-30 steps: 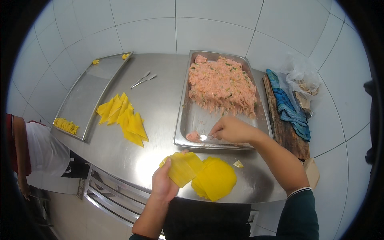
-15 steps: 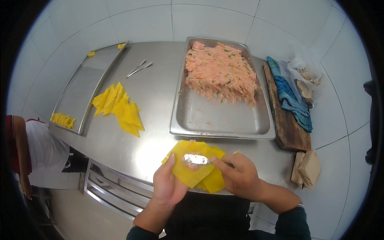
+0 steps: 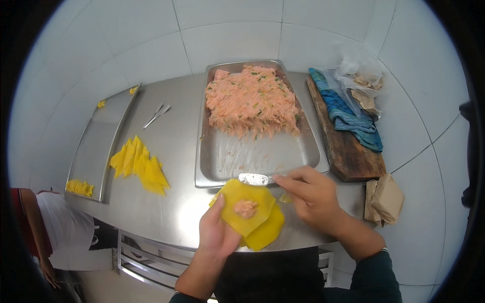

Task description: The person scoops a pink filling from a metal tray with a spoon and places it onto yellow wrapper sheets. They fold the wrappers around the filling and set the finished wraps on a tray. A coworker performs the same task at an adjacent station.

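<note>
A yellow dough wrapper (image 3: 258,218) lies across my left hand (image 3: 217,231), its thumb pressed on the wrapper's left edge. A small lump of pink filling (image 3: 245,208) sits in the middle of the wrapper. Just below it, more yellow wrappers (image 3: 267,236) lie at the table's front edge. My right hand (image 3: 314,198) grips a small spreader (image 3: 254,179) with a smeared metal blade, held level just above the wrapper's far edge. Beyond the blade stands a deep steel pan (image 3: 255,166) with a large mass of pink minced filling (image 3: 252,101) flecked with green in its far part.
Folded yellow wrappers (image 3: 144,164) lie on the steel table (image 3: 169,212) left of the pan. Farther left is a shallow tray (image 3: 98,144) with small yellow pieces. Two small utensils (image 3: 156,116), a wooden board (image 3: 351,161), a blue cloth (image 3: 348,113) and brown paper (image 3: 386,199) surround the pan. Someone stands far left.
The spreader has lifted off the wrapper and moved away toward the pan, leaving the lump of filling exposed. The whole view has shifted slightly.
</note>
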{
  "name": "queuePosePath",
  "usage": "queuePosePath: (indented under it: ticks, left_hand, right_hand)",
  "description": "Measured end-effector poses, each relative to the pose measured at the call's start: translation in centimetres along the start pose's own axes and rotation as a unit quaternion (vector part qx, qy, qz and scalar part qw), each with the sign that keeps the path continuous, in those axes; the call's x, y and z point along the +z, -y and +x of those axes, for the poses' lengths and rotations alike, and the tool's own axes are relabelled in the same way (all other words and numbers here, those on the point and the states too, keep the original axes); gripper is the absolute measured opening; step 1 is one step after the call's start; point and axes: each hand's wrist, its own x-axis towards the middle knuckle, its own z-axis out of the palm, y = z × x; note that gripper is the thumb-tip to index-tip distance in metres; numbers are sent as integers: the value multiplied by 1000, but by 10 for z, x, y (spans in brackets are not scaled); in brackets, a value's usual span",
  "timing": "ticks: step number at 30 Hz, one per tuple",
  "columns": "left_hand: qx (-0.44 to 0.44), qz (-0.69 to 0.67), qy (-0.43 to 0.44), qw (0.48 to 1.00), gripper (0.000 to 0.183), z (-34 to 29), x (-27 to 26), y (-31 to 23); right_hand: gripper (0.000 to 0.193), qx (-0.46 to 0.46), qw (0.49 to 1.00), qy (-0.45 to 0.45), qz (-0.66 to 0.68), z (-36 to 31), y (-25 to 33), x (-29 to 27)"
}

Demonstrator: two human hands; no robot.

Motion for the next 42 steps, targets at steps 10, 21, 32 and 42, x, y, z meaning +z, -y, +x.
queuePosePath:
  ticks: [10, 21, 32, 42]
  left_hand:
    - [-42, 25, 31, 998, 48, 36, -3, 0]
    - [-13, 82, -6, 997, 50, 25, -6, -4]
    - [-15, 89, -8, 996, 55, 13, -13, -5]
    - [10, 52, 8, 999, 53, -14, -24, -12]
  right_hand:
    - [38, 46, 999, 8, -7, -2, -15, -11]
    - [35, 54, 994, 92, -37, 2, -34, 1]
    - [34, 12, 995, 98, -35, 2, -38, 8]
    - [31, 105, 992, 64, -32, -12, -16, -5]
